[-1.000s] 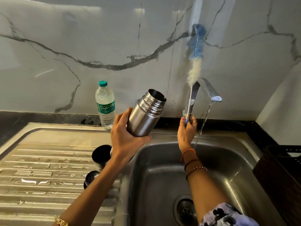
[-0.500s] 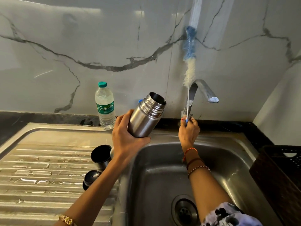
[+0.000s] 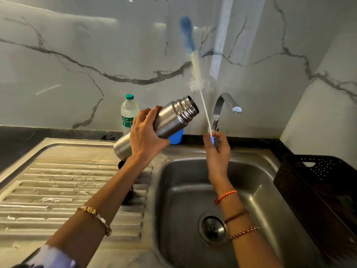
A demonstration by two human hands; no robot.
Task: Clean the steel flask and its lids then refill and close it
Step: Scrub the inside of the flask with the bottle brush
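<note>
Left hand [image 3: 147, 137] wraps the steel flask [image 3: 164, 124] mid-body; wet steel likely slippery. Right hand [image 3: 217, 149] pinches the bottle brush [image 3: 195, 66] handle.

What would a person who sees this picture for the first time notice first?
The steel flask, held tilted in the left hand above the sink's edge, its open mouth turned toward the tap. Next, the long brush, which the right hand holds by its handle end, bristles raised high against the marble wall. Below both lies the sink.
</note>
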